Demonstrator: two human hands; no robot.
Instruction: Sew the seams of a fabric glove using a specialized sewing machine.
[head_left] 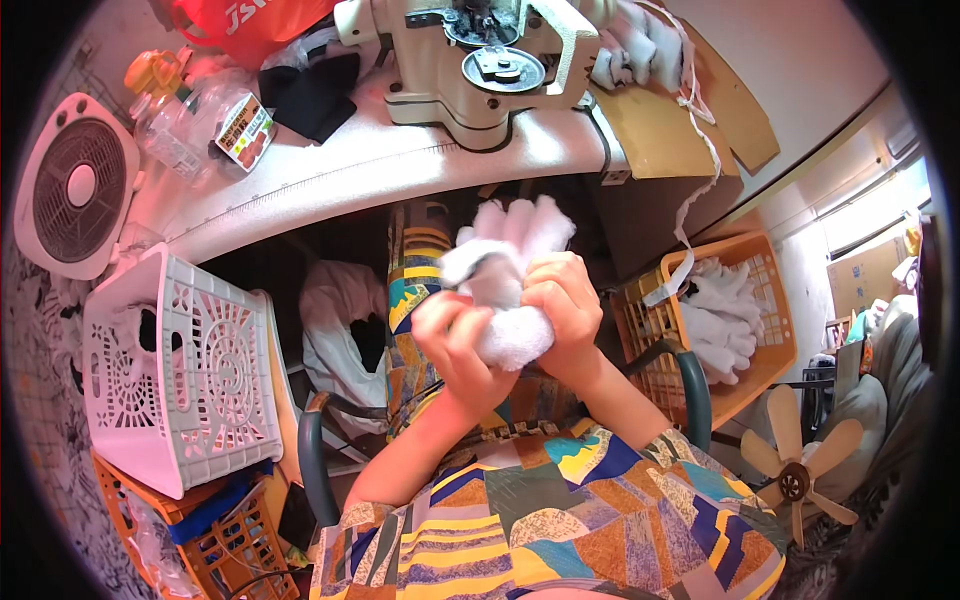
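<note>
Over my lap I hold a fluffy white glove (518, 228), its finger lobes pointing away from me and its cuff opening facing up. My left hand (456, 345) is closed on the near left side of the cuff, slightly blurred. My right hand (562, 308) grips the cuff's right side with curled fingers. A rolled white fold bulges between both hands. Beyond them, on the white table (330, 185), stands a cream sewing machine (455, 110) with round metal discs. More white fluffy pieces (645, 50) lie to the machine's right.
An orange basket (640, 325) of white gloves stands at the right, near a fan with beige blades (793, 480). At left are a white crate (225, 390), a box fan (80, 185) and plastic bottles (170, 135). A white strip (712, 165) hangs off the table. Chair armrests (690, 395) flank me.
</note>
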